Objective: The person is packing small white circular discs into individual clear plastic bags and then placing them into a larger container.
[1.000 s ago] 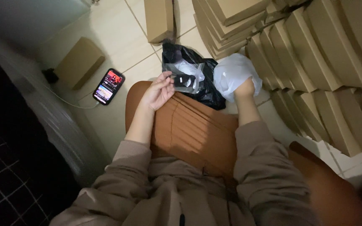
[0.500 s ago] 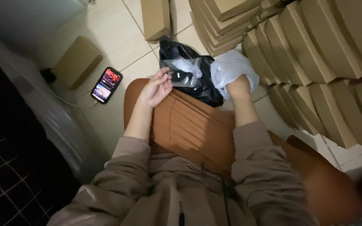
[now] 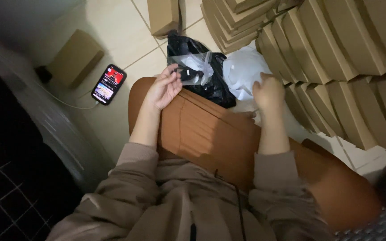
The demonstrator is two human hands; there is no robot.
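I sit on a tiled floor with my knees in brown pleated cloth (image 3: 211,134). My left hand (image 3: 164,87) pinches a small clear plastic packet (image 3: 193,71) with a dark item inside, held over a black plastic bag (image 3: 211,89). My right hand (image 3: 269,93) hovers at the lower edge of a white plastic bag (image 3: 242,67), fingers curled; whether it grips the bag is unclear.
Rows of flat brown cardboard boxes (image 3: 336,53) are stacked at the right and top. A single box (image 3: 162,15) lies at the top, another (image 3: 74,58) at the left. A lit phone (image 3: 109,84) on a cable lies on the tiles. Dark tiling is at the lower left.
My right hand has pulled back from the white bag toward my knee. My left hand has lifted the clear packet slightly. The view has shifted a little.
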